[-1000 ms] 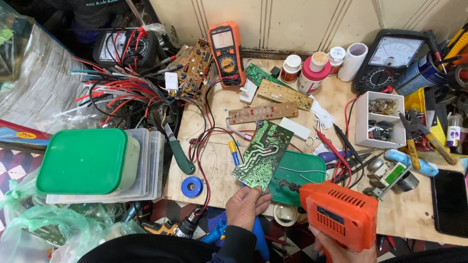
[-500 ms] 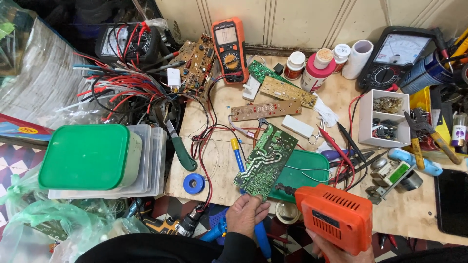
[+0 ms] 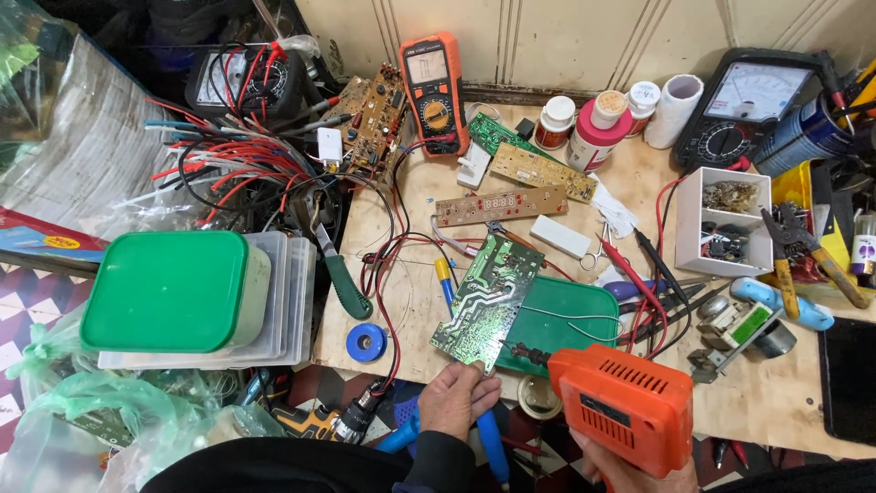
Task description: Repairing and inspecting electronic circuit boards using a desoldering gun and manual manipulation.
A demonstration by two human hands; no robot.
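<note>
The wooden workbench point(image 3: 803, 411) carries everything. At its left edge a green-lidded plastic box point(image 3: 169, 290) tops a stack of clear trays. The orange drill point(image 3: 625, 408) sits clamped in the right hand point(image 3: 625, 473), fingers wrapped round its grip (mostly hidden), bit touching the green circuit board point(image 3: 488, 301). The left hand point(image 3: 461, 400) pinches that board's near corner. Behind stand white-capped bottles point(image 3: 598, 128), one red-labelled, one pink.

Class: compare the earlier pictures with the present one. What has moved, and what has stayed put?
The green circuit board has tilted more upright under the left hand, which keeps hold of its lower edge. The right hand still holds the orange soldering gun, tip at the board. Everything else on the bench is unmoved.
</note>
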